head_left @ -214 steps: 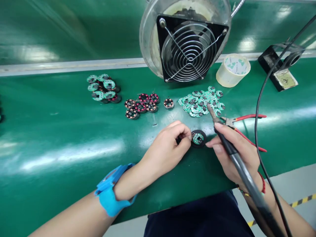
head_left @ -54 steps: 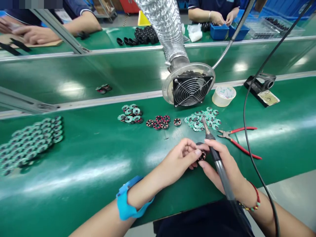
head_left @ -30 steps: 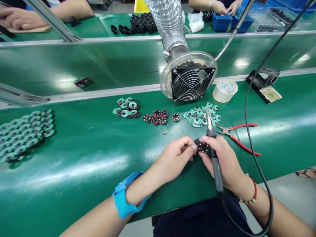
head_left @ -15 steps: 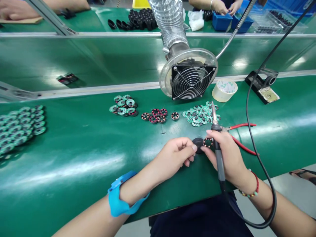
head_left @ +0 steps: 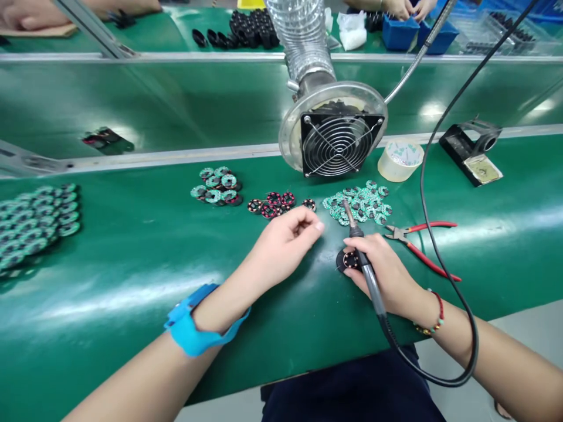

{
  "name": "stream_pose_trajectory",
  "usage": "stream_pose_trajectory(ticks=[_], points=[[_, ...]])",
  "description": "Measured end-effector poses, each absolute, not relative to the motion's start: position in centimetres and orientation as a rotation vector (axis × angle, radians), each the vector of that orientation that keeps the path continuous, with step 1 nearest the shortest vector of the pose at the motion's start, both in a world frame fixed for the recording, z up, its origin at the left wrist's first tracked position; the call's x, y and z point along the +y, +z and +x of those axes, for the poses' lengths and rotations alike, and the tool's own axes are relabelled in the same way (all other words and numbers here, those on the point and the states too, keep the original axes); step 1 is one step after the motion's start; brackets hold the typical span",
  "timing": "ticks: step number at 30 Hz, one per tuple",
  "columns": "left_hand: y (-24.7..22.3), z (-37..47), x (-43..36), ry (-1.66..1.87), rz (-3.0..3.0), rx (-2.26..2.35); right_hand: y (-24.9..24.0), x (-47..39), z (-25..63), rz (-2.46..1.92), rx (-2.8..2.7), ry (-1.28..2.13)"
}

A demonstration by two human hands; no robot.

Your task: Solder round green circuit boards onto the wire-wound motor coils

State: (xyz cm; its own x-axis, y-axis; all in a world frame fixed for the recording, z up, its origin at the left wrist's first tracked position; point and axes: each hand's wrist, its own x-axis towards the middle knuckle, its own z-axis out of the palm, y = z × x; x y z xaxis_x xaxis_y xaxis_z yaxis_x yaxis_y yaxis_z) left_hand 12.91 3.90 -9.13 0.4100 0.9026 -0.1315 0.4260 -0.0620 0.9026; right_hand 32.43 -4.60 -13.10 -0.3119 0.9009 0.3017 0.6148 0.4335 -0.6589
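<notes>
My right hand (head_left: 389, 272) is wrapped round a soldering iron (head_left: 372, 284), its tip pointing up and away. Between that thumb and fingers sits a small round wire-wound coil (head_left: 350, 259), over a dark round base (head_left: 340, 261) on the bench. To its left, my left hand (head_left: 285, 243) is raised with thumb and fingers pinched together; whatever lies between them is hidden. Just beyond it are several red and copper coils (head_left: 272, 199), with a single coil (head_left: 309, 204) beside them. A heap of green ring-shaped circuit boards (head_left: 363, 202) lies past the iron's tip.
Red-handled cutters (head_left: 424, 252) lie right of my right hand. Behind stand a fan on a duct (head_left: 338, 143), a tape roll (head_left: 400, 161) and an iron stand (head_left: 470, 152). Board-topped coils (head_left: 215, 184) and rows of them (head_left: 39, 225) sit left. A co-worker's hands (head_left: 409, 9) are opposite.
My left hand has drawn away from the dark base toward the coils at the left. My right hand, still gripping the iron and the small coil, has shifted slightly left, and the iron tilts leftward.
</notes>
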Motion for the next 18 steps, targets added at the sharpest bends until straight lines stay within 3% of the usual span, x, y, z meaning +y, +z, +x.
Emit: stream_pose_trajectory(ticks=[8, 18], points=[[-10.4, 17.4, 6.2, 0.347, 2.355, 1.203, -12.7, -5.1, 34.1, -1.359, -1.644, 0.511], [-10.8, 16.6, 6.4, 0.417, 2.352, 1.198, -12.1, -4.8, 33.8, -1.338, -1.733, 0.457]])
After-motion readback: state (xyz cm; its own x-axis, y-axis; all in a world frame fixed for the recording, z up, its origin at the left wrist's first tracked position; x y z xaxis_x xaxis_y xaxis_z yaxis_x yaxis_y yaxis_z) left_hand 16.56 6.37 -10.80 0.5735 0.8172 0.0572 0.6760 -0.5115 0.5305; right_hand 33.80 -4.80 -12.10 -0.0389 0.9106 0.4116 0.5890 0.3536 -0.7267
